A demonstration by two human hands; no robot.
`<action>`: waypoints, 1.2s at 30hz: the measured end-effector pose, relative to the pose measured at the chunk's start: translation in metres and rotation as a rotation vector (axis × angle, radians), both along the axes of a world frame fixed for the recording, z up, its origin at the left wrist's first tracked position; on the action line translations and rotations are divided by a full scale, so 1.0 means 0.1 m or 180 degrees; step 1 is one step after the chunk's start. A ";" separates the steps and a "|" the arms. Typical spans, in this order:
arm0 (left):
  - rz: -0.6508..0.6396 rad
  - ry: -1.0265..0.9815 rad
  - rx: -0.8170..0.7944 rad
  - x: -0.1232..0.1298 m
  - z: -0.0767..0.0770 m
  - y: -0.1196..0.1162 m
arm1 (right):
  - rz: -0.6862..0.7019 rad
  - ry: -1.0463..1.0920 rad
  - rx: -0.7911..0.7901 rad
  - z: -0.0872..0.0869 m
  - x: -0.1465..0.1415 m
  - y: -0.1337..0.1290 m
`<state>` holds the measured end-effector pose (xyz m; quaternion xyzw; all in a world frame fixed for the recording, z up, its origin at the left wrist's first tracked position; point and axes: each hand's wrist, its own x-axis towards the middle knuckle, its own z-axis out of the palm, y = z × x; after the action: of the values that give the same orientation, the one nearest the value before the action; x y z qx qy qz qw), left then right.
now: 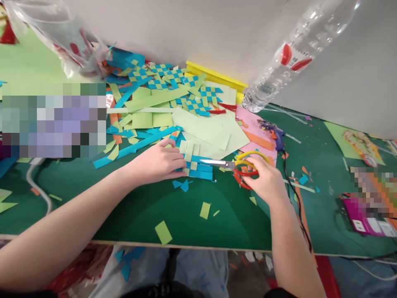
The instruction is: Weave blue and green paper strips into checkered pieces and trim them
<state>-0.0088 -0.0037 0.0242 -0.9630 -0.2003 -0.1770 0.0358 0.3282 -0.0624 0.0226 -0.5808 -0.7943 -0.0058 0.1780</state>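
A woven piece of blue and pale green paper strips (198,165) lies on the green table (124,219). My left hand (166,161) is closed on its left end, fingers bent over it. In my right hand (262,176) are scissors (231,164) with one yellow and one red handle. Their blades point left and reach over the woven piece's right part. Small blue scraps (182,185) rest just below my left hand. Behind it, a long blue strip (136,147) runs diagonally, and pale green sheets (207,130) lie beyond the woven piece.
Several woven blue-green pieces (211,95) are piled at the back. A clear bottle (273,74) leans on the wall at right, near a glue gun (279,140) with a black cord. A plastic cup (68,37) stands back left. Green scraps (163,232) lie near the front edge.
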 end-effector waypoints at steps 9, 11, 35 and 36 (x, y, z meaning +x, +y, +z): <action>0.0013 0.0097 -0.0058 0.00 0.00 0.01 | 0.0582 -0.0596 0.0167 -0.03 -0.01 0.00; 0.0019 0.0131 -0.0087 0.00 0.00 0.01 | 0.0605 -0.0628 0.0224 -0.02 -0.02 0.00; 0.0055 0.0126 -0.0157 0.01 0.00 0.00 | 0.0508 -0.0686 -0.0104 0.05 0.08 0.00; 0.0058 0.0124 -0.0154 0.02 0.00 0.00 | 0.0486 -0.0683 -0.0139 0.05 0.09 0.00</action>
<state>-0.0073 -0.0038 0.0247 -0.9649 -0.2125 -0.1529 0.0181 0.3373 -0.0626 0.0275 -0.5184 -0.8506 -0.0371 0.0792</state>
